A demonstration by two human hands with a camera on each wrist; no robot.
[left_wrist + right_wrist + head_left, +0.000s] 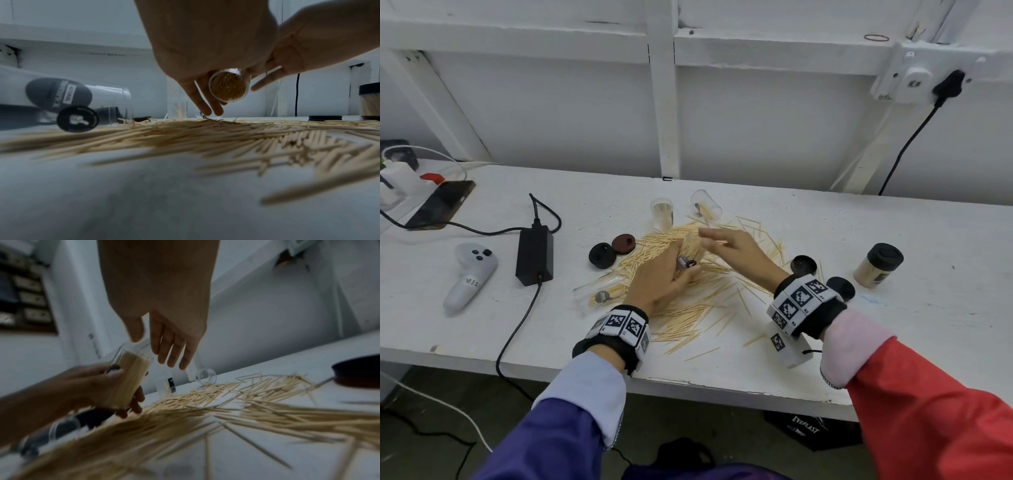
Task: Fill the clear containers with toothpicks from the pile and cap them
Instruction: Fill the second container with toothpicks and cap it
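The held container [129, 379], a clear plastic tube packed with toothpicks, sits tilted just above the middle of the pile [709, 274], wrapped by the fingers and thumb of the left hand [659, 274]; that grip is closed round its wall, the open mouth pointing up and away toward the right hand [736, 250]. The right hand's grip is open, fingers straight and spread just beside the mouth, holding nothing that can be made out. By its look the tube is light, stiff and smooth, likely slippery, so it is best taken round the middle of the wall as now, not at the rim, which must stay free for a cap. The toothpicks are thin, light and springy; a loose bundle will probably fan out or snag at the mouth, and they should go in lengthwise, aligned. With the tube nearly full, capping seems the next concern: two caps [602, 255] lie left of the pile, another two near the right wrist. Beyond the pile one container stands upright [662, 214], another lies on its side [707, 205], a third lies near the left wrist [599, 296], and a capped full one [878, 269] stands well to the right on the surface [893, 325].
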